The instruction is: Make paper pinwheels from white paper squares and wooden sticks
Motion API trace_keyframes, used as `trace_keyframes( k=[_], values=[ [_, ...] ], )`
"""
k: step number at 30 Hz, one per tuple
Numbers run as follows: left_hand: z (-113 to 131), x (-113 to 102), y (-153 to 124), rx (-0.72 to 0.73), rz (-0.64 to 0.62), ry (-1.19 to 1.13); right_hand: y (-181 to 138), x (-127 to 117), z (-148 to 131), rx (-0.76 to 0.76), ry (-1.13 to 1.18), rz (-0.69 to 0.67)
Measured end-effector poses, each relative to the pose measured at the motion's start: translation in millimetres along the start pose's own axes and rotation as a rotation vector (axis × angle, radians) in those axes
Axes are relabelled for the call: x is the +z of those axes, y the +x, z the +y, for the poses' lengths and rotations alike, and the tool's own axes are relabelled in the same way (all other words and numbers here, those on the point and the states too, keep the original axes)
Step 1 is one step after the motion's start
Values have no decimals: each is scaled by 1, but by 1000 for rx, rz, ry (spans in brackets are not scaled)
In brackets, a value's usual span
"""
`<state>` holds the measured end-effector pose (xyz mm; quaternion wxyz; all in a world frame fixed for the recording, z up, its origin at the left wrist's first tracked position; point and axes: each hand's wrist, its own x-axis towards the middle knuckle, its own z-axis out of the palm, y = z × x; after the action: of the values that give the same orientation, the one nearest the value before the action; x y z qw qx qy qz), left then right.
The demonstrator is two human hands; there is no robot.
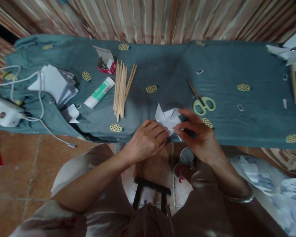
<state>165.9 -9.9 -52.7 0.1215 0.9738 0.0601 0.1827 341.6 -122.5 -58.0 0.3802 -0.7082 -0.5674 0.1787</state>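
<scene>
Close to the table's front edge lies a white paper pinwheel (168, 119) with cut, pointed blades. My left hand (148, 138) is closed on its left side, the curled fingers covering part of the paper. From the right, my right hand (199, 135) pinches a blade between thumb and fingers. Just beyond it rest scissors (203, 104) with light green handles, blades pointing away. Left of the pinwheel is a bundle of thin wooden sticks (120, 89), and beside them a green and white glue tube (100, 92).
A small open red box (106, 65) holds metal pins. Paper sheets (54, 84) are stacked at left, near a white power strip (5, 112) with cables. A finished pinwheel (293, 49) and sticks (294, 85) lie far right. A plastic bag of paper (266, 184) stands below.
</scene>
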Motion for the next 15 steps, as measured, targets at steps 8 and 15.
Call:
trace_keyframes(
  k=[8, 15],
  values=[
    [0, 4, -4, 25, -14, -4, 2, 9, -4, -67, -133, 22],
    [-1, 6, -4, 6, -12, -31, 0, 15, -6, -77, -178, 67]
  ],
)
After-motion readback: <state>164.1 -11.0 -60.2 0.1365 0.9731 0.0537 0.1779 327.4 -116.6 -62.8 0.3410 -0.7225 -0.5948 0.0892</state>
